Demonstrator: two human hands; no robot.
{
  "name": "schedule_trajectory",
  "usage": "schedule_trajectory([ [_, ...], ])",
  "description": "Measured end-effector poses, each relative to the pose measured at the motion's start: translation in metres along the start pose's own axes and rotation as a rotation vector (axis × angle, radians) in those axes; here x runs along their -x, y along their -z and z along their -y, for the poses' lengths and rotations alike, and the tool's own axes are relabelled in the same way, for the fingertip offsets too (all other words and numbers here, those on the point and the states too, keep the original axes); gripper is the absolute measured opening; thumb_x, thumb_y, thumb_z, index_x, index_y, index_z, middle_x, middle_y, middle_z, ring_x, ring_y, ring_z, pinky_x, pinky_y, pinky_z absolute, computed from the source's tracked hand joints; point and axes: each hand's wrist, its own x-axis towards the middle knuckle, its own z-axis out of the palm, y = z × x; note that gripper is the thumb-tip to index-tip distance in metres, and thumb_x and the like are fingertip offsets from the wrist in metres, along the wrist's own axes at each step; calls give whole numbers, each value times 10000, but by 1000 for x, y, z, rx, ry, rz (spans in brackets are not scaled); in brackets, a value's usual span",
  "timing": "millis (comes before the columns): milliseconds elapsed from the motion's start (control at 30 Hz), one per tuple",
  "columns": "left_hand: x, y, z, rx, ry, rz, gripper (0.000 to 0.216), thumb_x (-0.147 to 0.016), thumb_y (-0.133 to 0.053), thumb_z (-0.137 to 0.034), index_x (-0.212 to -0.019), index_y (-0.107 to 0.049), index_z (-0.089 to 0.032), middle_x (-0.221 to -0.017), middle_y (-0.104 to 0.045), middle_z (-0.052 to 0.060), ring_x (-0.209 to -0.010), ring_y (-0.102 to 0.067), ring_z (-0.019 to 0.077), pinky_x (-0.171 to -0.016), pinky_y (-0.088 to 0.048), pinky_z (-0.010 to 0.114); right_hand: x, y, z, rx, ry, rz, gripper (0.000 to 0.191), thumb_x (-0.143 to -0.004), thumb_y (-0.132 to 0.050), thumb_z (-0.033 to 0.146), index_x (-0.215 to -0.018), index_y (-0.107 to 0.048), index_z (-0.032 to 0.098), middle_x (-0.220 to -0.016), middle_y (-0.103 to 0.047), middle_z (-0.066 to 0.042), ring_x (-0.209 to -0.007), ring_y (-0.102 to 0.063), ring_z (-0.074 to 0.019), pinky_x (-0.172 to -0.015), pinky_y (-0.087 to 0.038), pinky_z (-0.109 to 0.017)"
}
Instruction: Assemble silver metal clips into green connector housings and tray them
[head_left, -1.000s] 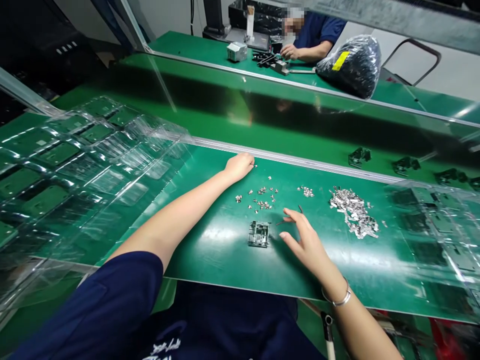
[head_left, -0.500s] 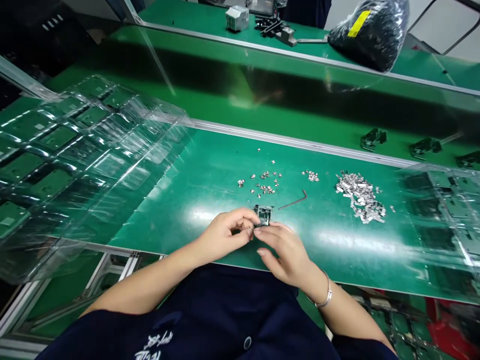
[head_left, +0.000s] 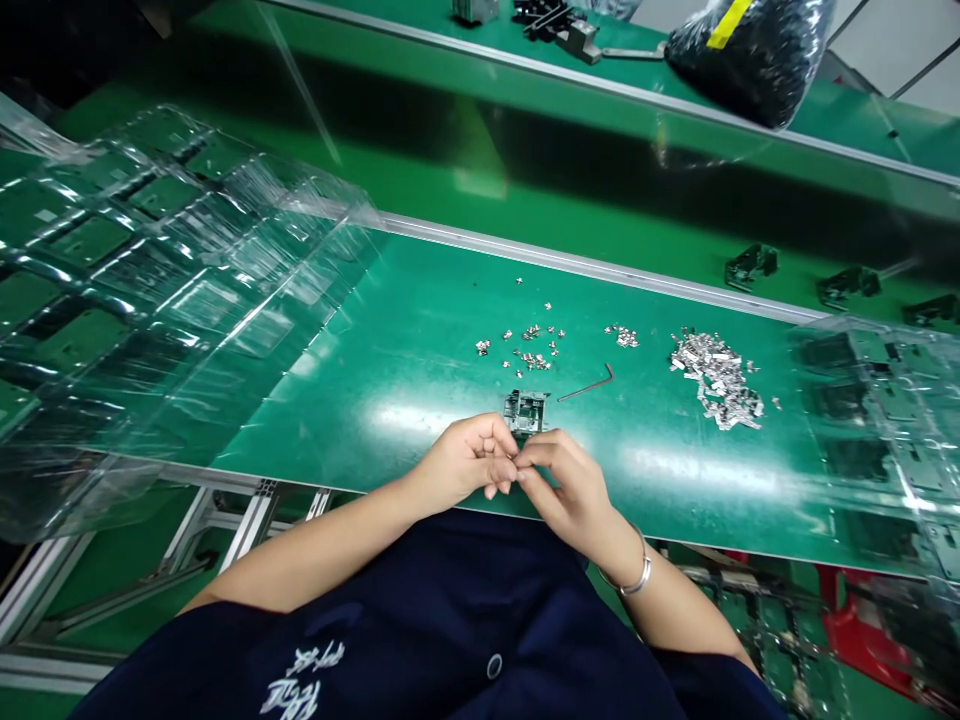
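My left hand and my right hand meet close to the front edge of the green work table. Thumb and fingers of both are pinched together, fingertips touching. Whatever sits between them is too small and too covered to name. Just beyond the fingertips, a small dark device with an open frame rests on the table, partly hidden by my fingers. Past it lie several tiny silvery metal parts. An L-shaped hex key lies to the right of the device.
A heap of silvery metal pieces lies to the right. Clear plastic trays stand at the left and right. Dark assemblies line the strip behind the metal rail. A black bag sits on the far bench.
My hands have drawn back from the dark device, which now stands on the table in fuller view. My right fingers have closed into a pinch against the left ones. The camera has tilted down slightly.
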Motion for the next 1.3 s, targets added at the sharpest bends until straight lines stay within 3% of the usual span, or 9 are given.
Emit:
schedule_trajectory([
  [200, 2, -10, 1, 194, 98, -50, 494, -569, -827, -501, -698, -503, -151, -511, -457, -76, -431, -335, 23, -420, -234, 146, 4, -2, -8, 266, 243, -51, 117, -904, -500, 115, -993, -520, 190, -826, -618, -56, -752, -573, -173, -752, -482, -351],
  [433, 5, -14, -2, 279, 297, -16, 449, -646, -792, -451, -652, -452, -158, -492, -401, -70, -438, -286, 28, -417, -194, 151, 0, 6, -6, 95, 77, 89, 69, -910, -458, 151, -882, -478, 212, -730, -578, -1, -705, -562, -152, -863, -463, -378],
  [567, 7, -14, -1, 280, 330, -19, 449, -660, -770, -479, -668, -453, -161, -497, -371, -77, -440, -257, 30, -424, -176, 162, 2, 8, -7, 160, 169, 42, 72, -895, -497, 140, -919, -508, 207, -772, -592, -9, -714, -569, -149, -962, -414, -406],
  [633, 8, -12, -1, 176, 267, -9, 435, -709, -702, -538, -697, -481, -163, -507, -366, -73, -446, -275, 44, -431, -199, 174, 2, 11, -8, 223, 229, 40, 100, -879, -515, 129, -937, -523, 210, -790, -602, -13, -703, -569, -149, -954, -408, -401],
  [733, 3, -4, -3, -279, -63, -111, 416, -753, -631, -557, -913, -573, -177, -638, -497, -19, -558, -447, 108, -529, -377, 239, -2, 18, -14, 190, 137, 52, 92, -881, -512, 142, -910, -518, 229, -772, -604, -5, -708, -572, -158, -895, -432, -392],
  [800, -6, 3, -2, -699, -256, -244, 562, -689, -717, -471, -1145, -530, -201, -963, -603, 67, -884, -563, 212, -786, -465, 362, -6, 23, -22, 138, -3, -4, 88, -893, -502, 153, -869, -510, 237, -754, -592, -2, -722, -568, -167, -847, -451, -391],
  [900, -22, 7, 1, -1092, -225, -274, 765, -646, -752, -312, -1312, -394, -195, -1352, -463, 134, -1274, -392, 317, -1069, -298, 511, -11, 27, -36, 133, -136, -65, 84, -894, -510, 171, -843, -520, 238, -801, -588, -13, -797, -573, -183, -905, -430, -439],
  [1033, -31, 6, 6, -1132, -158, -175, 550, -768, -597, -213, -1288, -420, -208, -1221, -549, 93, -1161, -507, 262, -1032, -372, 475, -12, 21, -46, 172, -141, -44, 49, -877, -539, 199, -851, -538, 241, -972, -591, -36, -983, -564, -209, -1058, -272, -539],
  [1300, -20, 0, 3, -1067, -273, -178, 445, -736, -585, -168, -1162, -462, -194, -1109, -558, 82, -1054, -553, 233, -907, -468, 366, -10, 9, -43, 150, -119, 23, 55, -866, -528, 181, -854, -529, 235, -965, -592, -35, -957, -567, -195, -1068, -272, -532],
])
